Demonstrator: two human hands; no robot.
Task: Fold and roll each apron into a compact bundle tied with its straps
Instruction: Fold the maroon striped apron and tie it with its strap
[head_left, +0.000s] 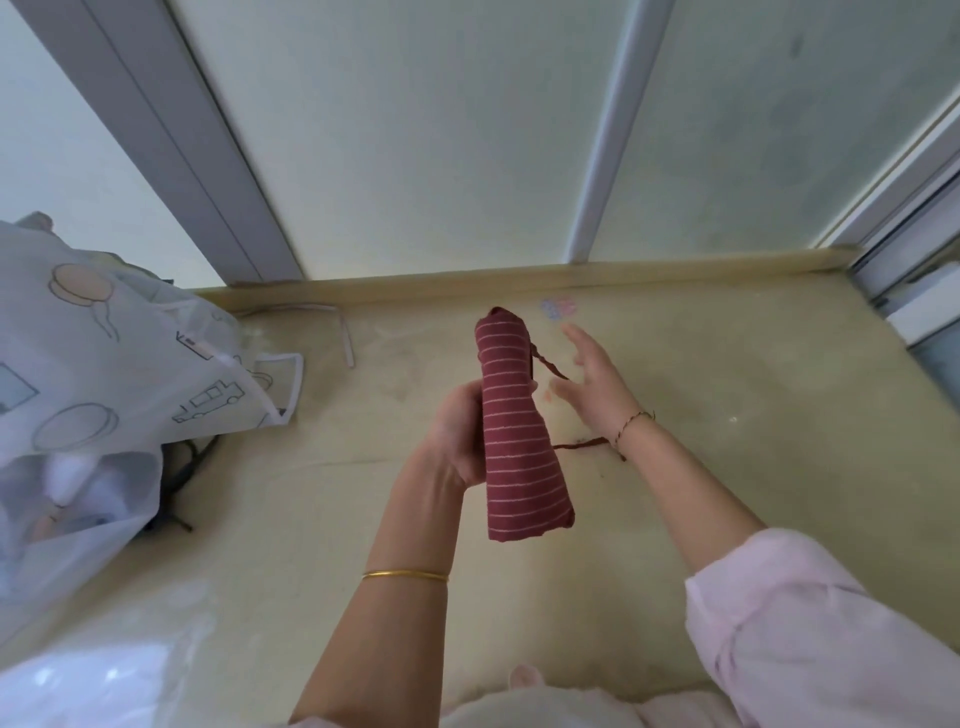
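Note:
A dark red apron with thin white stripes, rolled into a long bundle, is held upright above the table. My left hand grips the roll at its middle from the left. A thin red strap runs from the roll's upper right side towards my right hand, and another length of the strap hangs below my right wrist. My right hand is blurred, just right of the roll with fingers spread; whether it holds the strap is unclear.
A pile of translucent white aprons with cartoon prints lies at the left of the beige table. A white strap lies near the back edge. Frosted panels stand behind the table. A white box sits far right.

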